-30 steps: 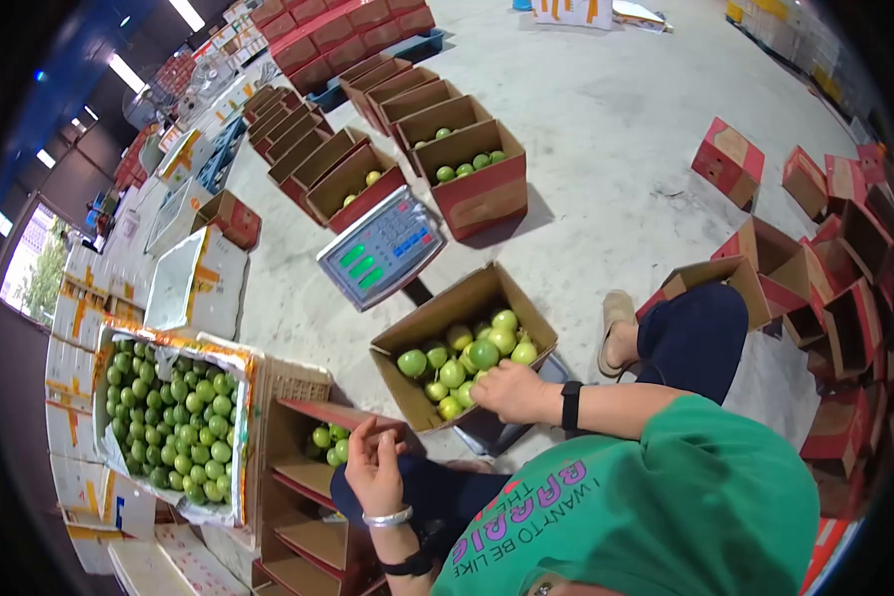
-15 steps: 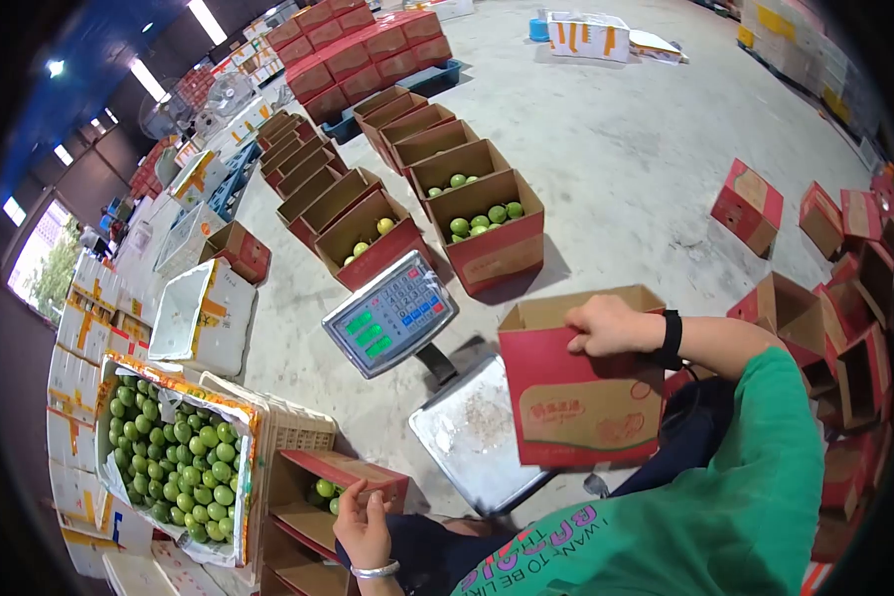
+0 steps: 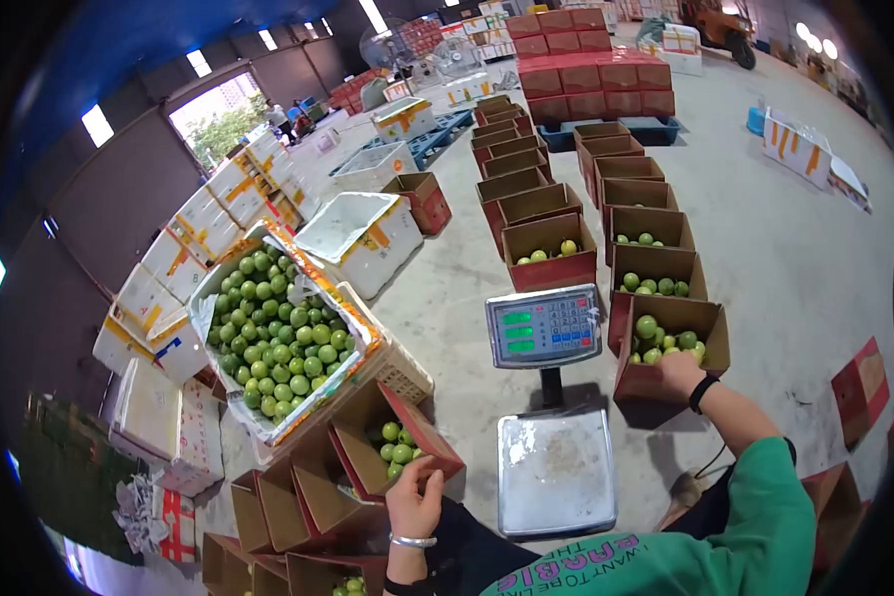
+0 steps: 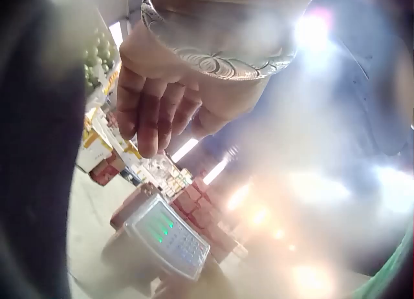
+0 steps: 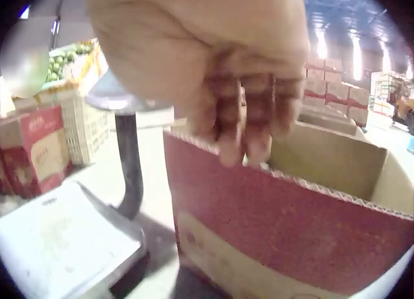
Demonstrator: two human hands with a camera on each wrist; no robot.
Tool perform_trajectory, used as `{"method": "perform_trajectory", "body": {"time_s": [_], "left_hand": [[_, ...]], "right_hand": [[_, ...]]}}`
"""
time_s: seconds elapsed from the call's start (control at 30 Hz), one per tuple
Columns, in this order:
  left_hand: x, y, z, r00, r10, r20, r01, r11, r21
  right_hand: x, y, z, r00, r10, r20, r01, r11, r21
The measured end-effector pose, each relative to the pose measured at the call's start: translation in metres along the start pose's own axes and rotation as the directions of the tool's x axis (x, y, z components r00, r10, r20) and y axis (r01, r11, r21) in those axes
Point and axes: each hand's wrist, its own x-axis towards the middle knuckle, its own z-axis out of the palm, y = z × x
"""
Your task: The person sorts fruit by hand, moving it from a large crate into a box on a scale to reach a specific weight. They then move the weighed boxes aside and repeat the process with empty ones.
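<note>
My right hand [image 3: 680, 375] grips the near rim of a red and brown cardboard box [image 3: 651, 387] that holds round green fruits [image 3: 649, 328]. In the right wrist view its curled fingers [image 5: 229, 128] come right to the rim, above the red front wall. The left hand [image 3: 414, 500], with a silver bangle [image 3: 412, 541] on the wrist, is loosely bent and holds nothing. It is beside the flap of another cardboard box [image 3: 422, 437] with green fruits. Between the hands stands a platform scale [image 3: 556, 472], its plate bare and its display [image 3: 543, 328] lit green.
Two rows of open cardboard boxes [image 3: 646, 228] run back towards stacked red cartons [image 3: 596, 84]. At left a large white foam crate [image 3: 363, 363] is full of green fruits, on a cream plastic basket [image 3: 402, 363]. More open boxes [image 3: 298, 502] crowd the lower left.
My right hand has lifted the fruit box off the scale and carried it over to the front of the right row. The head view has turned left. The left hand stays loosely bent.
</note>
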Motion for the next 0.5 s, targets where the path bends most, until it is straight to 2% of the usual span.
{"method": "perform_trajectory", "body": {"time_s": [0.03, 0.07, 0.1, 0.13, 0.17, 0.2, 0.23, 0.27, 0.3, 0.37, 0.43, 0.5], "left_hand": [[-0.012, 0.003, -0.008, 0.999, -0.023, -0.039, 0.022, 1.000, -0.017], [-0.022, -0.007, -0.016, 0.994, 0.006, -0.108, -0.001, 0.999, 0.050], [-0.033, -0.014, -0.026, 0.989, 0.043, -0.145, -0.028, 0.995, 0.100], [-0.048, 0.000, -0.032, 0.981, -0.010, -0.193, 0.000, 0.999, -0.054], [-0.063, 0.001, -0.039, 0.968, -0.053, -0.245, 0.034, 0.996, -0.083], [-0.078, -0.002, -0.043, 0.948, -0.101, -0.303, 0.049, 0.983, -0.175], [-0.096, -0.018, -0.056, 0.953, -0.110, -0.283, 0.066, 0.985, -0.160], [-0.113, -0.021, -0.060, 0.944, -0.095, -0.317, 0.054, 0.989, -0.134], [-0.130, -0.034, -0.069, 0.941, -0.106, -0.322, 0.066, 0.989, -0.134], [-0.160, -0.041, -0.082, 0.930, -0.130, -0.343, 0.100, 0.990, -0.105], [-0.182, -0.056, -0.106, 0.931, -0.159, -0.329, 0.140, 0.987, -0.081], [-0.201, -0.050, -0.119, 0.923, -0.170, -0.346, 0.154, 0.985, -0.072]], "right_hand": [[-0.003, -0.013, -0.019, 0.999, 0.007, 0.051, -0.011, 0.997, 0.075], [-0.003, -0.024, -0.046, 0.996, -0.075, 0.054, 0.065, 0.983, 0.172], [-0.007, -0.034, -0.071, 0.992, -0.122, 0.014, 0.120, 0.987, 0.111], [-0.010, -0.036, -0.092, 0.980, -0.194, -0.032, 0.196, 0.976, 0.094], [-0.014, -0.033, -0.107, 0.947, -0.291, -0.139, 0.306, 0.946, 0.109], [-0.025, -0.037, -0.138, 0.941, -0.315, -0.125, 0.330, 0.935, 0.131], [-0.035, -0.035, -0.161, 0.927, -0.355, -0.124, 0.376, 0.883, 0.281], [-0.050, -0.041, -0.184, 0.905, -0.369, -0.213, 0.410, 0.890, 0.201], [-0.063, -0.044, -0.204, 0.847, -0.447, -0.288, 0.513, 0.830, 0.218], [-0.094, -0.055, -0.233, 0.871, -0.354, -0.341, 0.445, 0.863, 0.239], [-0.125, -0.066, -0.255, 0.823, -0.384, -0.419, 0.495, 0.847, 0.196], [-0.146, -0.075, -0.265, 0.819, -0.376, -0.435, 0.504, 0.832, 0.231]]}}
